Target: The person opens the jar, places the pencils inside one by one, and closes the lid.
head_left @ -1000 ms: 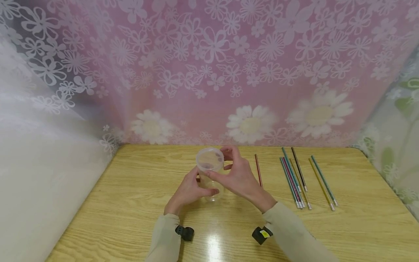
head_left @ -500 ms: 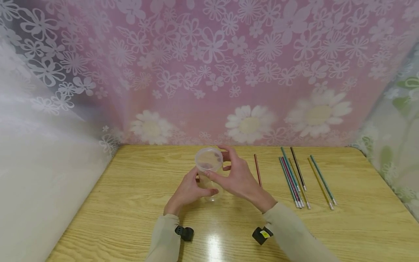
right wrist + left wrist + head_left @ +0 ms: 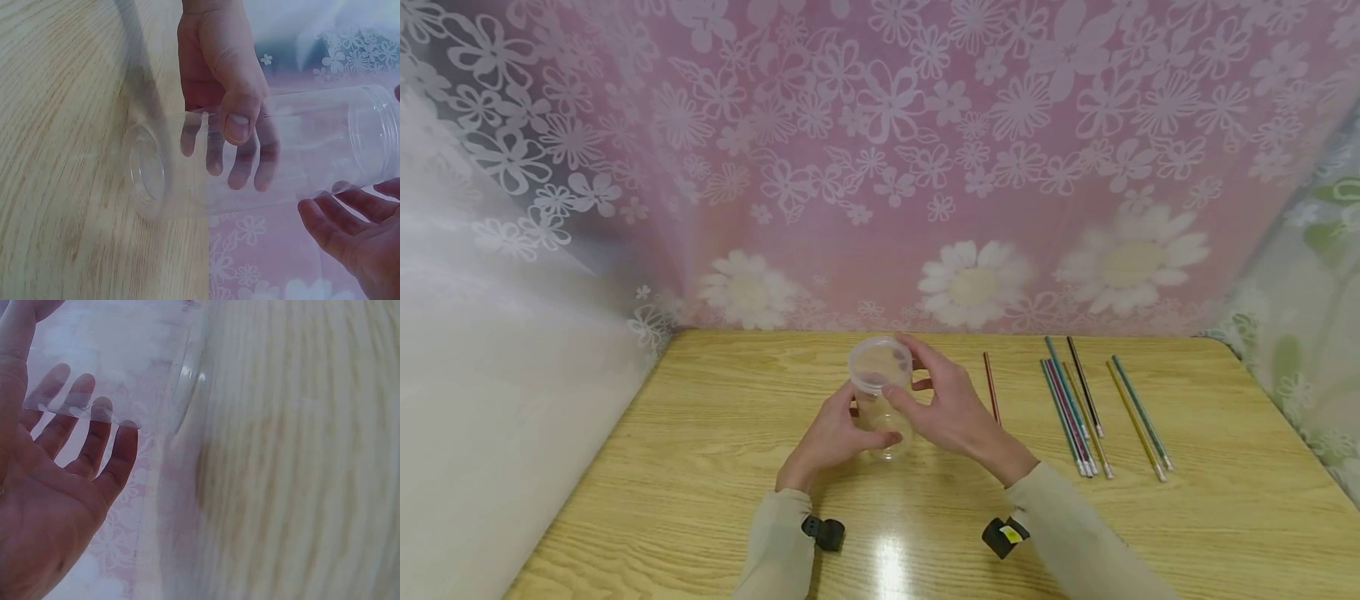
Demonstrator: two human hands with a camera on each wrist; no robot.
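Near the middle of the table in the head view, a clear plastic jar (image 3: 874,410) stands upright, topped by a whitish translucent lid (image 3: 878,363). My left hand (image 3: 829,433) grips the lower body, its thumb across the front and its fingers behind. In the right wrist view those left fingers show through the wall of the jar (image 3: 306,147). My right hand (image 3: 953,410) holds the lid's edge from the right, thumb at the front and fingers toward the back. The left wrist view shows left fingers (image 3: 100,440) along the transparent side.
A dark red pencil (image 3: 992,387) lies just right of my right hand. Farther right are several eraser-tipped pencils (image 3: 1063,417), plus a yellow one (image 3: 1137,423) and a teal one (image 3: 1142,412). A pink flowered curtain (image 3: 865,167) hangs behind the wooden table (image 3: 700,467).
My right thumb has slid slightly right along the lid's edge, and the right index finger has shifted at the back. The left hand and jar stay in place.
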